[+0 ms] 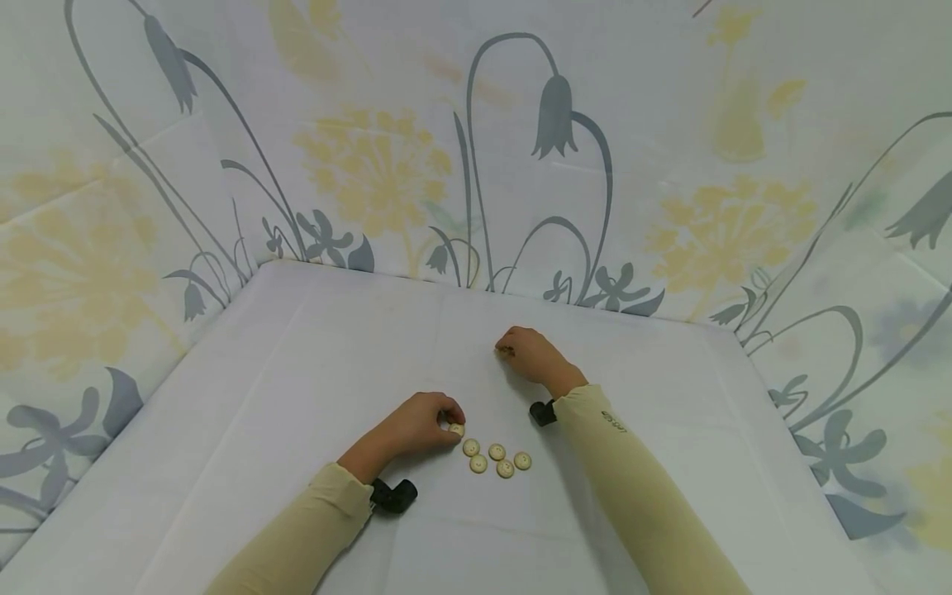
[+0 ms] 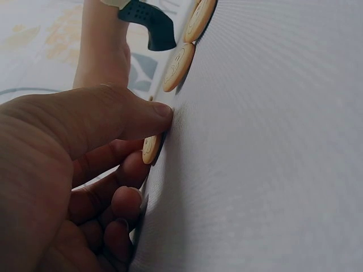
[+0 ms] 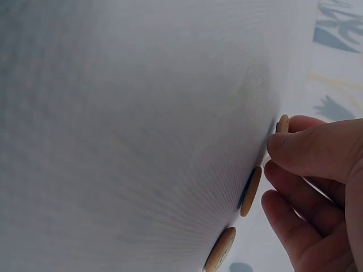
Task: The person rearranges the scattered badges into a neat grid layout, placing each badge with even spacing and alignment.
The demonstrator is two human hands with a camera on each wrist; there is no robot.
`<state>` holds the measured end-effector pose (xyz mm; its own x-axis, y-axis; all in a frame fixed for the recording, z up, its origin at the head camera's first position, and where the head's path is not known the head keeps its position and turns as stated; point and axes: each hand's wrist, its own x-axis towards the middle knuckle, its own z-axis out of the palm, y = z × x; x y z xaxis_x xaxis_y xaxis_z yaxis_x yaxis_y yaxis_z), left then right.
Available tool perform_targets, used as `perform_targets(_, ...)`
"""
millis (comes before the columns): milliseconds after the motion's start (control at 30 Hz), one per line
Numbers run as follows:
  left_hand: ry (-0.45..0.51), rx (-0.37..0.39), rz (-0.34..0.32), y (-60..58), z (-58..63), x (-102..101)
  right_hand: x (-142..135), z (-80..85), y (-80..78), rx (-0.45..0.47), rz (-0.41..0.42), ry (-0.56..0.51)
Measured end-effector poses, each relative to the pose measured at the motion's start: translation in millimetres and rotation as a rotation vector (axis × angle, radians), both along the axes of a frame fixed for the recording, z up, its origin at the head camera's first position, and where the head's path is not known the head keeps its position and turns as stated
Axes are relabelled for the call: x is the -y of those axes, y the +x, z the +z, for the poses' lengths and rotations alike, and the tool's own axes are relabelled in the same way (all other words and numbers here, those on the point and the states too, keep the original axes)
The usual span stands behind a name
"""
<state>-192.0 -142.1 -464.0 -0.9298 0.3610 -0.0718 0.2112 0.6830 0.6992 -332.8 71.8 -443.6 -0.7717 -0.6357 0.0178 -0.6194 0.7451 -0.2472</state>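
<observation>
My left hand (image 1: 418, 423) is low over the white table, its thumb and fingers pinching a round, pale wooden button (image 1: 457, 429). In the left wrist view that button (image 2: 150, 149) shows between thumb and fingers, close to the cloth. Farther back and to the right, my right hand (image 1: 534, 355) pinches another wooden button (image 3: 283, 124) near the table surface. Beside the left fingertips lies a loose cluster of buttons, among them one button (image 1: 471, 447) nearest the hand and one button (image 1: 523, 460) at the right end. Two more buttons lie below the right fingers in the right wrist view.
A white cloth covers the table (image 1: 312, 397). Behind it and along both sides hangs a sheet (image 1: 416, 190) printed with grey and yellow flowers. Each wrist carries a black camera mount (image 1: 394, 497), just above the table.
</observation>
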Motion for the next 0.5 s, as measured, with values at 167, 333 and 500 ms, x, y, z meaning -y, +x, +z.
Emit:
perform_targets(167,-0.007,0.004,0.003,-0.2,-0.2,-0.3,-0.6,-0.9,-0.9,0.002,-0.005,0.01)
perform_targets(333,-0.004,0.005,0.003,-0.2,-0.6,-0.5,-0.6,-2.8,-2.6,0.021,-0.021,0.02)
perform_targets(500,-0.013,-0.008,-0.002,-0.1,-1.1,-0.3,-0.1,-3.5,-3.3,0.041,-0.043,0.024)
